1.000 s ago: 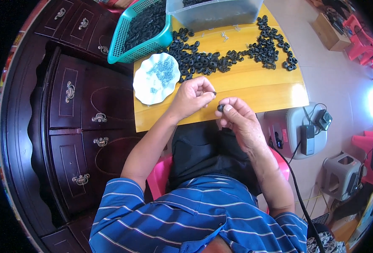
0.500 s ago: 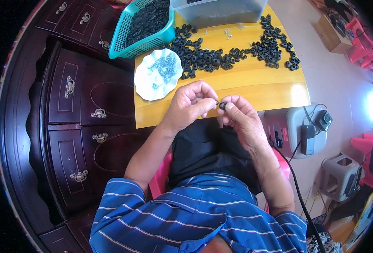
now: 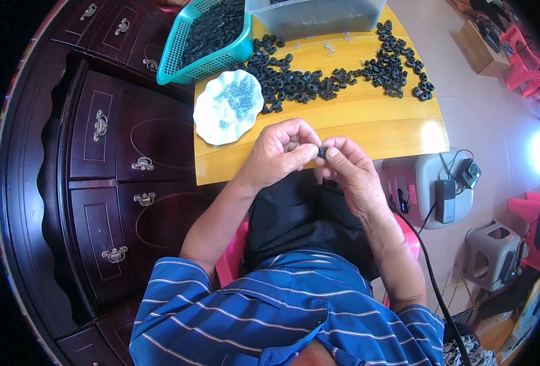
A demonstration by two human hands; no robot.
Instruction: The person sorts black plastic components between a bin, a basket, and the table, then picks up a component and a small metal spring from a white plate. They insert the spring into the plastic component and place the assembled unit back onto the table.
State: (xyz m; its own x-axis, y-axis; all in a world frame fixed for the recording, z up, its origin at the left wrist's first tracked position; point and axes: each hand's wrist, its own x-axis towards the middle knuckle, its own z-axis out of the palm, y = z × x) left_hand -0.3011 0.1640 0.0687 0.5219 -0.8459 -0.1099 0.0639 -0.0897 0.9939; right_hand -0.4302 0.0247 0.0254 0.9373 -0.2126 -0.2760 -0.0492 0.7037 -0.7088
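Note:
Over the table's near edge, my right hand (image 3: 347, 163) pinches a small black plastic part (image 3: 323, 152) between thumb and fingers. My left hand (image 3: 285, 150) meets it from the left, its thumb and forefinger pressed together against the part; whatever lies between those fingertips is hidden. Beyond my hands, many similar black plastic parts (image 3: 309, 85), rounded and with holes, are spread across the yellow table (image 3: 367, 125). A white scalloped plate (image 3: 212, 125) to the left carries a heap of tiny silvery springs (image 3: 238, 97).
A green perforated basket (image 3: 215, 72) full of black pieces stands at the far left, beside a translucent plastic bin (image 3: 319, 21). Some loose small metal bits (image 3: 329, 47) lie before the bin. Dark wooden drawers (image 3: 99, 122) flank my left; a grey stool (image 3: 459, 201) stands right.
My left fingertips have moved slightly right and closed the small gap to the black part. A tiny piece visible at them before is now hidden. My right hand has barely moved.

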